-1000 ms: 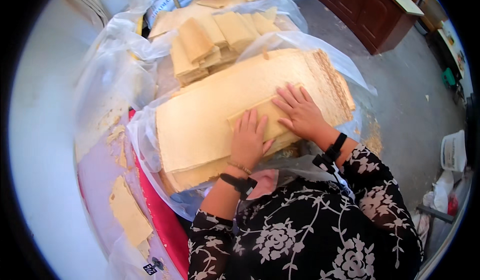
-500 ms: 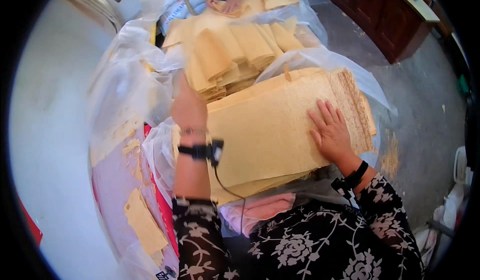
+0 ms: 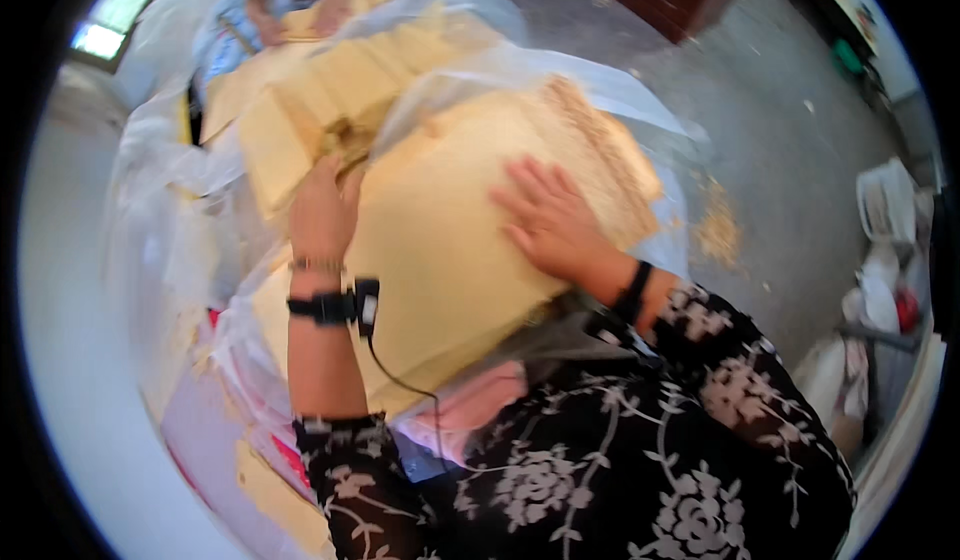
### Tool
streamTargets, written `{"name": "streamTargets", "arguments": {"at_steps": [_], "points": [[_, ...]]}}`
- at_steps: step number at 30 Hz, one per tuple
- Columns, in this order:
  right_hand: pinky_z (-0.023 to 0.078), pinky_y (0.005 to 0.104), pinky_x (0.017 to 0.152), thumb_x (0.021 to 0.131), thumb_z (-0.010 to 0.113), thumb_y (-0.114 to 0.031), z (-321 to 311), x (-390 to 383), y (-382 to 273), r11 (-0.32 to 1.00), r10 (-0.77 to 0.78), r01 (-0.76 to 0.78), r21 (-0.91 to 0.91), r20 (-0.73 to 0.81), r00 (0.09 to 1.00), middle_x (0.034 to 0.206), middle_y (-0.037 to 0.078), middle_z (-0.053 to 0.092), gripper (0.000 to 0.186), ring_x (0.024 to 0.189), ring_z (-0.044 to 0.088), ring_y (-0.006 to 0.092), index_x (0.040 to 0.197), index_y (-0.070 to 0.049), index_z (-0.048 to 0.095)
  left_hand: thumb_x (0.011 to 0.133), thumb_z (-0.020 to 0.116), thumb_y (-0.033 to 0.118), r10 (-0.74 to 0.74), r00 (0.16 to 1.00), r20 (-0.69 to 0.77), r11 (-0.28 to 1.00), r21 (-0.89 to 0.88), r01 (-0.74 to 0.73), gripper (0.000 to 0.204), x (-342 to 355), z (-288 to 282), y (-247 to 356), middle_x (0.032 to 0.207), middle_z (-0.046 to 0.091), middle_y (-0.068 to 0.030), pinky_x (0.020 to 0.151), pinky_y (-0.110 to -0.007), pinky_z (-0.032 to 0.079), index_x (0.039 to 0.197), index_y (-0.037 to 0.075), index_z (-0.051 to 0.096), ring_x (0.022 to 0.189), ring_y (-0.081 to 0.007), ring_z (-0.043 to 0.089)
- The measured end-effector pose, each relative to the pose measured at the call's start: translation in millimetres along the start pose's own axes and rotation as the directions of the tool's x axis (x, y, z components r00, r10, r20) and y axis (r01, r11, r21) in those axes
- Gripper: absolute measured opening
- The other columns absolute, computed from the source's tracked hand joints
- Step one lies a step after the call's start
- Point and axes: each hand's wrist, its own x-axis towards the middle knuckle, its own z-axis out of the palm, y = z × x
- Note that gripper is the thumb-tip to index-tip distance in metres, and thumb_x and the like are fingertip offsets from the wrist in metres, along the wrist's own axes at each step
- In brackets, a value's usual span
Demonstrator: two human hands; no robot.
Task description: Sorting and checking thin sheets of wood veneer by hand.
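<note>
Left hand: hovering at the stack's far-left edge, right by a brown clump near the folded sheets; blur is hiding the fingertips, can't tell whether it's grasping!
Right hand: lying flat on the stack, fingers spreading, clasping nothing.
Stack: sitting before the person, plastic showing alongside.
Far end: co-worker's hands working over sheets.

No words, nos. or signs can be read. Pale patch on the blk box by the blk strap: too sm. & blurry to tell.
</note>
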Motion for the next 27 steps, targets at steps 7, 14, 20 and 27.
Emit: {"name": "streamTargets", "arguments": {"at_steps": [7, 14, 20, 27], "points": [[0.052, 0.0415, 0.093, 0.096, 0.059, -0.027, -41, -54, 10, 0.838, 0.044, -0.138, 0.527, 0.186, 0.982, 0.116, 0.011, 0.07, 0.026, 0.104, 0.067, 0.0267, 0.113, -0.009, 0.071, 0.08, 0.079, 0.03, 0.435, 0.899, 0.056, 0.897, -0.12, -0.426, 0.064, -156, 63, 132, 0.146, 0.049, -0.0152, 0.108, -0.05, 0.037, 0.136, 0.009, 0.055, 0.138, -0.0373, 0.042], [0.056, 0.0315, 0.077, 0.102, 0.053, -0.025, -43, -147, 62, -0.051, 0.431, -0.638, 0.768, 0.593, 0.68, 0.109, 0.008, 0.069, 0.035, 0.093, 0.069, 0.0177, 0.128, -0.002, 0.059, 0.074, 0.083, 0.027, 0.49, 0.869, 0.069, 0.869, -0.117, -0.481, 0.064, -149, 64, 134, 0.143, 0.052, -0.0179, 0.108, -0.048, 0.04, 0.13, 0.007, 0.06, 0.132, -0.0382, 0.048], [0.057, 0.0348, 0.08, 0.101, 0.056, -0.021, -41, -130, 64, -0.125, 0.608, -0.408, 0.905, 0.395, 0.689, 0.128, 0.011, 0.059, 0.04, 0.1, 0.068, 0.023, 0.136, -0.003, 0.048, 0.075, 0.082, 0.032, 0.438, 0.897, 0.068, 0.896, -0.121, -0.428, 0.062, -150, 72, 157, 0.136, 0.057, -0.0155, 0.104, -0.045, 0.042, 0.127, 0.006, 0.061, 0.127, -0.036, 0.051], [0.057, 0.0347, 0.083, 0.102, 0.057, -0.023, -48, -116, 77, -0.234, 0.5, -0.301, 0.925, 0.38, 0.778, 0.123, 0.007, 0.06, 0.044, 0.104, 0.067, 0.0211, 0.139, -0.002, 0.046, 0.072, 0.085, 0.024, 0.506, 0.858, -0.082, 0.821, -0.258, -0.509, 0.055, -134, 94, 203, 0.127, 0.061, -0.016, 0.102, -0.043, 0.045, 0.119, 0.004, 0.064, 0.118, -0.0343, 0.056]]}}
